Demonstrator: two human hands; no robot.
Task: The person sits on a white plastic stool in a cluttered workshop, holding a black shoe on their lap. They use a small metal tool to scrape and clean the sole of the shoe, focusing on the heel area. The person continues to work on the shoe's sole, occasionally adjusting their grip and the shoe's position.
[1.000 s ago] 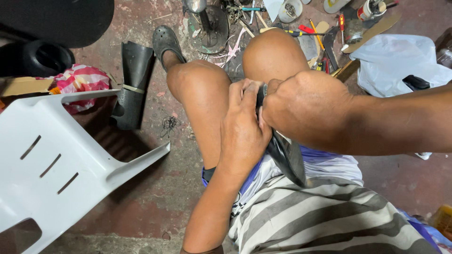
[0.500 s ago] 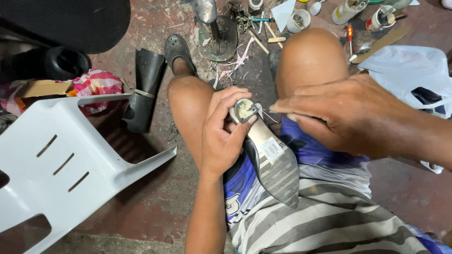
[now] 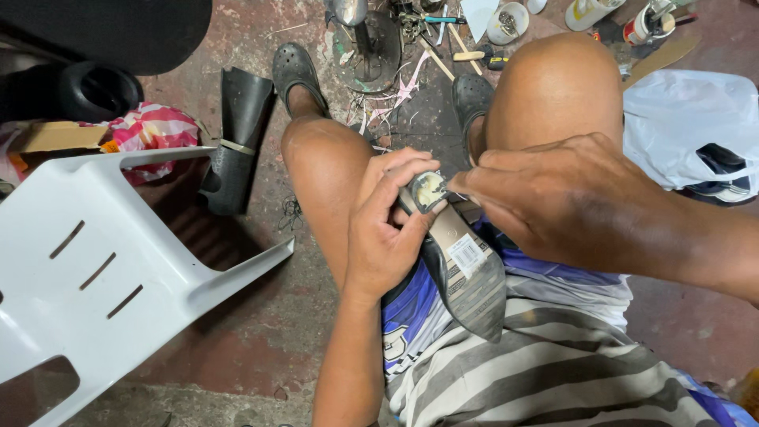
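Note:
A dark high-heeled shoe [image 3: 466, 277] lies sole-up across my lap, its heel tip [image 3: 431, 190] pointing away from me and smeared with pale glue. My left hand [image 3: 387, 229] wraps around the heel end and holds it steady between my knees. My right hand [image 3: 561, 202] hovers over the heel tip with thumb and fingers pinched together at its edge; what they pinch is too small to tell.
A white plastic chair [image 3: 95, 269] lies tipped at the left. Rolled black rubber sheet [image 3: 237, 138] stands beside my left foot. Tools, small pots and scraps [image 3: 466, 32] litter the floor ahead. A white plastic bag [image 3: 688, 119] sits at the right.
The shoe has turned sole-up and its heel tip has come into view. My right hand shifted right and now pinches at the heel tip. The camera moved closer.

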